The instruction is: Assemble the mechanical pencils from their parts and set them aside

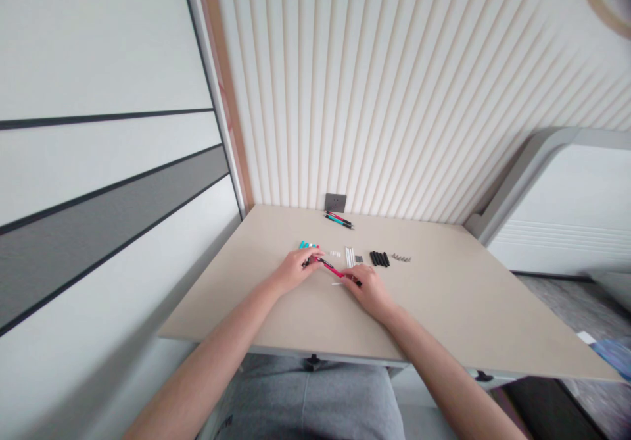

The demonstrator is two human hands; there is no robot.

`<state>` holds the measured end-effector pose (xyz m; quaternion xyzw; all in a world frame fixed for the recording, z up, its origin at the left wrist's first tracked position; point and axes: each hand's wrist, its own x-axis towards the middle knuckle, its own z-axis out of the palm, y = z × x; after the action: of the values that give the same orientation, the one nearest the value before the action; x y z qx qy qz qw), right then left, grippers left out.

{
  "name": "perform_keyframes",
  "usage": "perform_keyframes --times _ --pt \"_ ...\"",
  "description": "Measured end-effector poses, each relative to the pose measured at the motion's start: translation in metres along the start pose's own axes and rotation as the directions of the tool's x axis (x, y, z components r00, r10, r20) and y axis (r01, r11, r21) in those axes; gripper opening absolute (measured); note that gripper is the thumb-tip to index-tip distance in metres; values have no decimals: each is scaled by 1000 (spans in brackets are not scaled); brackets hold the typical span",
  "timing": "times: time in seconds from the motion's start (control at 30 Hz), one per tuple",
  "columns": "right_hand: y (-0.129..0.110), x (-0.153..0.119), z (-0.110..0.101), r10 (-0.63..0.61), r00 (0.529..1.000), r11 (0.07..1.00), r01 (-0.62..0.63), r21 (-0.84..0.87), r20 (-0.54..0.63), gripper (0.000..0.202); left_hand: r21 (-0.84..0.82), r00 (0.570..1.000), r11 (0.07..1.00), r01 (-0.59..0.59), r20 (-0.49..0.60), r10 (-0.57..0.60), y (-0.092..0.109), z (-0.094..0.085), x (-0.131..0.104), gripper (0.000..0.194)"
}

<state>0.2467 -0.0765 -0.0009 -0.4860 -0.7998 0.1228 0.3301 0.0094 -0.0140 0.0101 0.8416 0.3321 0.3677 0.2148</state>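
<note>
Between my two hands a red pen (pixel 334 269) with a black clip lies slantwise, low over the desk. The fingers of my left hand (pixel 298 266) pinch its clip end. My right hand (pixel 365 287) is closed round the other end, where something black shows under the fingers. A thin white stick (pixel 337 285) lies beside my right fingertips. Just beyond my left hand are turquoise pen barrels (pixel 305 244), partly covered by the fingers. Small white pieces (pixel 335 254) and white refill tubes (pixel 350 256) sit past the pen.
Right of the tubes lie small grey pieces (pixel 359 259), several black grips (pixel 379 258) and metal springs or tips (pixel 401 258). Pens (pixel 339 220), red and turquoise, rest at the back of the desk (pixel 434 308) below a wall socket (pixel 336 202). A white panel (pixel 197 229) borders the left.
</note>
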Motion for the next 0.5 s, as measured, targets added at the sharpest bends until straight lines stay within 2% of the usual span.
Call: perform_keyframes --times 0.2,0.33,0.5 --pt "-1 0 3 -22 998 994 28 -109 56 10 51 999 999 -14 -40 16 5 2 1 13" --pt "0 0 4 -15 998 992 22 -123 55 11 57 998 998 -37 -42 39 4 2 1 11" --pt "2 0 5 -20 999 994 25 -108 51 11 24 998 1000 -1 -65 2 6 1 1 15"
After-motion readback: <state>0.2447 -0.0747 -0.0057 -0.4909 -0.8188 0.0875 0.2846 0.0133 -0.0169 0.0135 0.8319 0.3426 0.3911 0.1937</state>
